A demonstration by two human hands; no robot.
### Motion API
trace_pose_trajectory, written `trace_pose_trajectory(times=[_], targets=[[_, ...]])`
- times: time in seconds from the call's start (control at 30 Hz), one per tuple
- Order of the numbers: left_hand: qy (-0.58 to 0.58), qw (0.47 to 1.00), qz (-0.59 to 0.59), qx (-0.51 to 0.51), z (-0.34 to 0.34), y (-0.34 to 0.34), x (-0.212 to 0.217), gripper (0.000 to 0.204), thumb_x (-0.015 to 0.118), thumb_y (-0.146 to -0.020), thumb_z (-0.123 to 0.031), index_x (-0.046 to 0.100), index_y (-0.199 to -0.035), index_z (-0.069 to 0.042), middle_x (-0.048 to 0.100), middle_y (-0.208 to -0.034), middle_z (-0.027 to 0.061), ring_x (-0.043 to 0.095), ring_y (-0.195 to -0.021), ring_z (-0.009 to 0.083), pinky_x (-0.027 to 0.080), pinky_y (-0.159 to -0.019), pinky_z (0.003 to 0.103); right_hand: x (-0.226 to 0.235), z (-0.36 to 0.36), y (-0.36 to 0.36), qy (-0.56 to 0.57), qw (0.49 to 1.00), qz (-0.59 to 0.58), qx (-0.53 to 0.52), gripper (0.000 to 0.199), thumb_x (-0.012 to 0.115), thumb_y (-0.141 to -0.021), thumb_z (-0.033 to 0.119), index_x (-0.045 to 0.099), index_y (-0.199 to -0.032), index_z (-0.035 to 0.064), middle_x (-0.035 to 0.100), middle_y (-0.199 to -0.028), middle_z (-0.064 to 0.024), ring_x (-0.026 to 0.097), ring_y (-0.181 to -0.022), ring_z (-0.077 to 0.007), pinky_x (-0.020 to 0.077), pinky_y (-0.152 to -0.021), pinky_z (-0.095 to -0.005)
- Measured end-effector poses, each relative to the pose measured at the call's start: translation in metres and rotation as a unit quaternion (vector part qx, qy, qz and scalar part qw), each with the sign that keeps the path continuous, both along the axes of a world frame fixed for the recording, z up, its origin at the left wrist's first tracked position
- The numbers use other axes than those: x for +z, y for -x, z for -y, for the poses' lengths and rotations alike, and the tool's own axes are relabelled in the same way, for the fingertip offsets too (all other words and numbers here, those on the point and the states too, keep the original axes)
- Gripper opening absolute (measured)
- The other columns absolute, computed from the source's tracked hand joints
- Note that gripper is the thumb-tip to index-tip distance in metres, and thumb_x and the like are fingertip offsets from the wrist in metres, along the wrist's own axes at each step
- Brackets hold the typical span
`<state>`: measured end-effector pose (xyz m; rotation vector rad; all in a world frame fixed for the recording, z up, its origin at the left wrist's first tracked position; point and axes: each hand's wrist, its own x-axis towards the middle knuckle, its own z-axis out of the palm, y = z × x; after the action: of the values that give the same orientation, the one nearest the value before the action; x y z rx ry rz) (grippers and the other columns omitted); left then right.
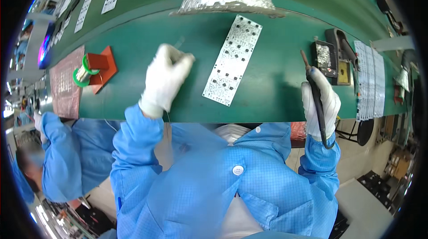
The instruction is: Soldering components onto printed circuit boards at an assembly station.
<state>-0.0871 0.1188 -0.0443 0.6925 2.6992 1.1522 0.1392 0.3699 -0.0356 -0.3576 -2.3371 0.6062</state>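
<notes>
Head view, green bench (276, 83) across the middle of the frame

Left hand (166, 76), white glove, left of centre: fingers pinched together on a thin solder wire (179, 43) whose free end pokes up toward the top of the frame. The wire seems to trail back to the spool (83, 73) on its red stand (105, 65) at left; that run is too fine to trace.

Right hand (320, 103), right of centre: fist closed round the black soldering iron (312, 85), tip up and tilted left, clear of the bench. Iron stand (335, 56) just above and right of it.

White circuit board (232, 59) lies flat at centre between the two hands, touched by neither.

Judgement on technique:
- bring iron tip and wire end to the same pad from opposite sides
- heat pad first, then feed wire
- keep the pinch well back from the wire end
- steady wrists on the bench edge
- board is loose; a nudge could slide it

A second person's blue sleeve (60, 150) at lower left
</notes>
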Motion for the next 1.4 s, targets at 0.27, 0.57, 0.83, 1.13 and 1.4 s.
trace_pose_trajectory(times=[0.27,0.57,0.83,1.13,1.4], targets=[[0.19,0.948,-0.214,-0.141,-0.01,-0.083,0.0,0.044,0.079,-0.071,-0.039,0.054,-0.091,-0.008,0.06,-0.121,0.0134,0.065,-0.06,0.0236,0.053,-0.055,0.032,-0.045,0.002,0.007,0.157,0.983,-0.078,-0.052,0.023,0.065,-0.084,0.001,0.062,-0.107,0.0009,0.065,-0.087,-0.008,0.055,-0.063,-0.0076,0.0463,-0.059,-0.022],[0.227,0.939,-0.14,-0.217,0.013,-0.043,0.013,0.015,0.061,-0.076,-0.004,0.056,-0.09,-0.005,0.056,-0.132,0.0086,0.066,-0.07,0.0287,0.054,-0.063,0.036,-0.044,0.005,0.005,0.296,0.945,-0.094,-0.1,0.021,0.063,-0.085,0.002,0.061,-0.106,-0.0016,0.066,-0.089,-0.0124,0.059,-0.067,-0.0109,0.0481,-0.063,-0.0237],[0.199,0.948,-0.162,-0.191,0.009,-0.056,0.017,0.019,0.069,-0.071,-0.006,0.057,-0.086,-0.004,0.06,-0.12,0.0133,0.066,-0.073,0.0283,0.054,-0.062,0.036,-0.046,0.004,0.006,0.28,0.955,-0.076,-0.069,0.022,0.064,-0.085,0.001,0.06,-0.106,0.0013,0.065,-0.092,-0.0117,0.058,-0.065,-0.0102,0.0482,-0.06,-0.0238],[0.054,0.961,-0.202,-0.179,-0.02,-0.089,-0.014,0.014,0.071,-0.079,-0.017,0.062,-0.088,-0.011,0.065,-0.08,0.0049,0.063,-0.06,0.0197,0.048,-0.051,0.029,-0.045,0.003,0.004,0.279,0.957,-0.049,-0.071,0.021,0.061,-0.087,0.002,0.06,-0.108,-0.0004,0.067,-0.09,-0.0153,0.063,-0.07,-0.0137,0.0504,-0.066,-0.0258],[0.064,0.942,-0.25,-0.215,-0.024,-0.095,-0.026,0.024,0.071,-0.074,-0.005,0.065,-0.097,-0.01,0.064,-0.089,0.006,0.064,-0.072,0.0223,0.05,-0.057,0.031,-0.048,0.001,0.003,0.272,0.958,-0.057,-0.072,0.021,0.061,-0.086,0.002,0.06,-0.107,-0.0011,0.067,-0.091,-0.0158,0.063,-0.071,-0.0145,0.0514,-0.067,-0.0264]])
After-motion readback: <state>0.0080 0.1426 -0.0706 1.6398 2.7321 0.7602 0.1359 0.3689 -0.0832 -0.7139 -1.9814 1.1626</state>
